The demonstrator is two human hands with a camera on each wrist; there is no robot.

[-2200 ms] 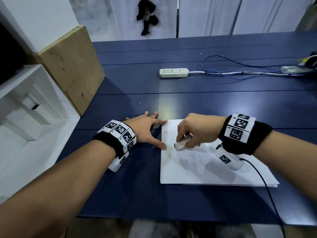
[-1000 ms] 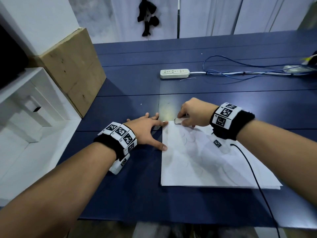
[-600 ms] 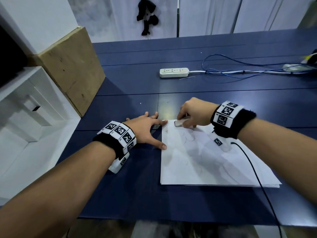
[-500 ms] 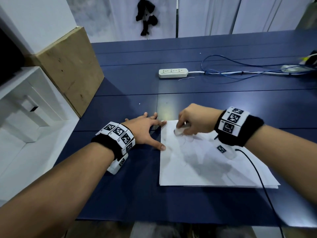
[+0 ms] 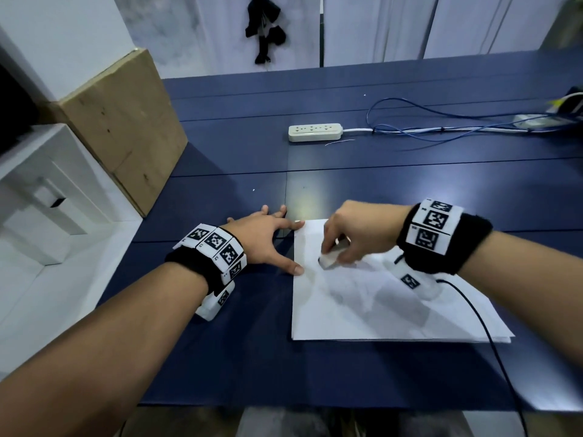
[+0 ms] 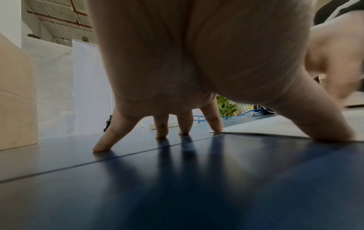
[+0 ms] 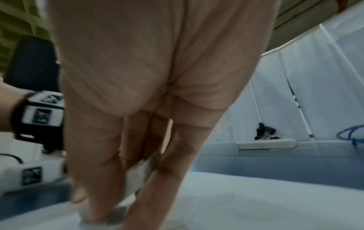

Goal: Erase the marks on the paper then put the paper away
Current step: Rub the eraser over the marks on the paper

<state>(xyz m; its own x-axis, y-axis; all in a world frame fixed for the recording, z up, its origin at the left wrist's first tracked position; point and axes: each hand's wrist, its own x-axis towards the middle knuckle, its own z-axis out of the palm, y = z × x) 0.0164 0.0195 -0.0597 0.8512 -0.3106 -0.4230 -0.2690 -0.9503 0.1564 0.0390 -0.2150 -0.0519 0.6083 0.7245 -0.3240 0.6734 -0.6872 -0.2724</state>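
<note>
A white sheet of paper point(image 5: 378, 304) lies on the dark blue table point(image 5: 236, 357) with faint grey marks on its upper left part. My right hand point(image 5: 353, 238) pinches a white eraser point(image 5: 329, 259) and presses its tip on the paper near the left edge; the eraser point(image 7: 135, 179) shows blurred between the fingers in the right wrist view. My left hand point(image 5: 265, 241) is spread flat, thumb and index fingertip pressing the paper's left edge point(image 6: 256, 129), the other fingers point(image 6: 161, 129) on the table.
A white power strip point(image 5: 315, 131) with blue and white cables point(image 5: 441, 127) lies across the far side of the table. A wooden board point(image 5: 126, 121) leans at the left beside a white shelf unit point(image 5: 41, 197). A black cable point(image 5: 492, 342) runs from my right wrist over the paper.
My right hand with the eraser went up to the paper's top edge, then came back down toward me along the left part. The left hand has stayed put.
</note>
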